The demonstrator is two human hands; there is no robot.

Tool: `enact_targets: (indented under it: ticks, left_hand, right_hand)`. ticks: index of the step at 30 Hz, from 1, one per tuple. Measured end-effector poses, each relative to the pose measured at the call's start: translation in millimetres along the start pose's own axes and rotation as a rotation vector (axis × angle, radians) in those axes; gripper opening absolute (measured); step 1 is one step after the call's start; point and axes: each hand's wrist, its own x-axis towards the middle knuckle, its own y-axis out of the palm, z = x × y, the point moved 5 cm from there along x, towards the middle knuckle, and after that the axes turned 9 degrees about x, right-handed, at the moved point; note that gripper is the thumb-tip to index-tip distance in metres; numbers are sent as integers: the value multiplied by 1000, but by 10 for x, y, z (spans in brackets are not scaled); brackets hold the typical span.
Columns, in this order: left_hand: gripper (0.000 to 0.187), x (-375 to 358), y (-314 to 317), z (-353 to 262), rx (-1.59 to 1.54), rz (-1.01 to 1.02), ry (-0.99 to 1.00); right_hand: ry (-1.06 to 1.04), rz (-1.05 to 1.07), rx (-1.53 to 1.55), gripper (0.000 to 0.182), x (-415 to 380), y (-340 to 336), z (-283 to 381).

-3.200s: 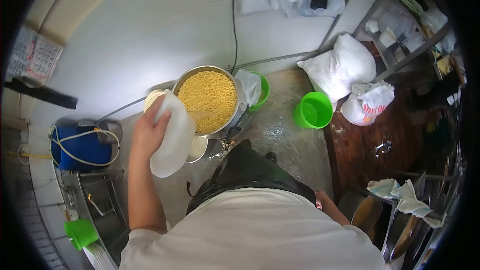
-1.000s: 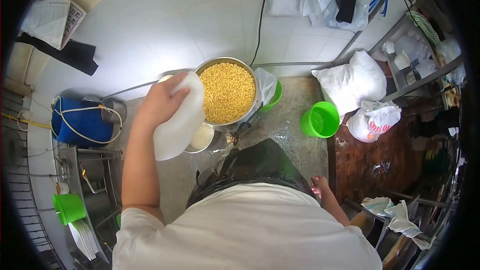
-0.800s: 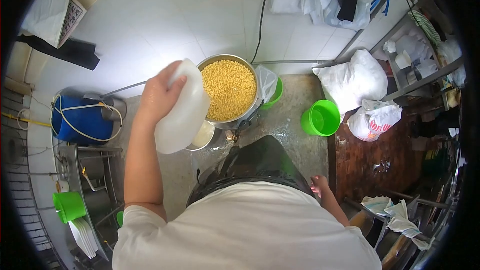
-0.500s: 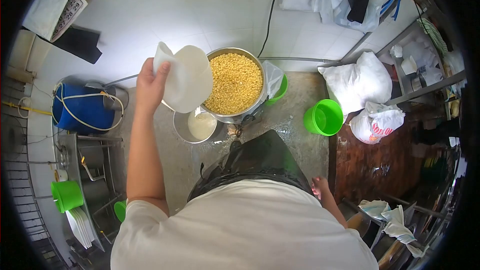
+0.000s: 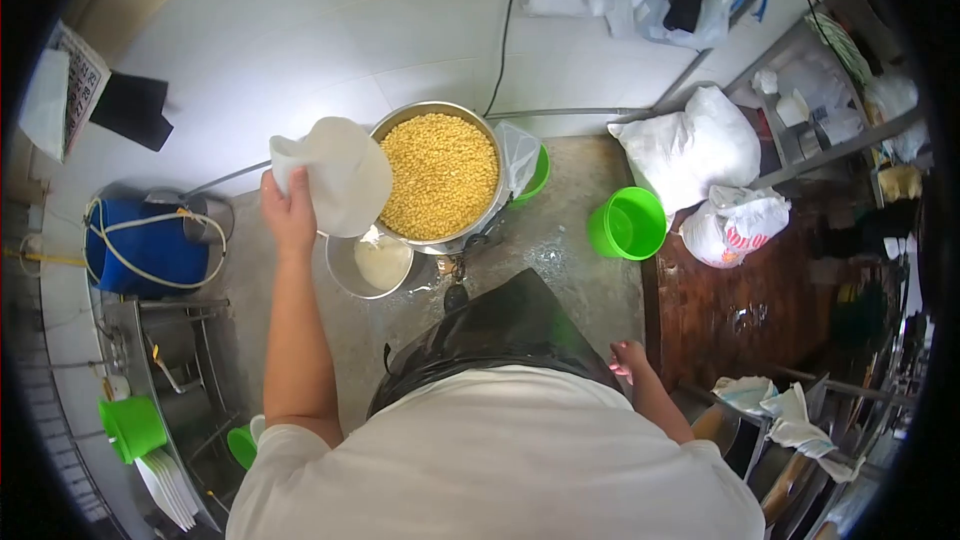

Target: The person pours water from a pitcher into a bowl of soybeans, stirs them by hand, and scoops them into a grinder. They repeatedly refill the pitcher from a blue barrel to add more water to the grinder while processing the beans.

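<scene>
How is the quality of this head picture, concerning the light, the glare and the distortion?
Head view throughout: black rounded corners, strong wide-angle bending; a bright patch on the wall, glints on the floor; the far right is dark, while the yellow grains look fairly clear.

The thin, rounded, pliable sheet (image 5: 345, 180) is milky white; the small, rounded grains (image 5: 440, 175), golden yellow; the round plastic bucket (image 5: 603, 228), bright green; the bulging sack (image 5: 728, 220), white with red lettering (image 5: 747, 238).
</scene>
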Motion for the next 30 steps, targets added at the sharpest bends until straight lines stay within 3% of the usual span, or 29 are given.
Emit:
enact_targets:
  ticks: [6,9,14,17,20,25,27,30]
  left_hand:
    - [32,5,12,34,78,40,-63]
    - [33,17,14,-73,182,28,14]
    - [39,0,50,-128,272,55,53]
    - [40,45,106,-47,233,96,-25]
    - [43,14,210,-308,291,76,126]
    - [46,42,325,-558,353,183,181]
    - [47,69,376,-669,514,301,142]
    - [50,109,445,-920,468,194,268]
  right_hand:
    - [-66,-7,-30,19,-30,1,309]
    - [-98,-29,-20,21,-132,-24,432]
    - [-149,-56,-52,26,52,-27,176]
    - [-156,-65,-86,32,105,-3,-64]
    - [-109,-56,-88,34,145,15,-229]
    - [-107,-65,-111,32,326,123,-508]
    - [-18,-37,25,33,158,107,-454]
    - [18,-21,8,31,135,77,-423]
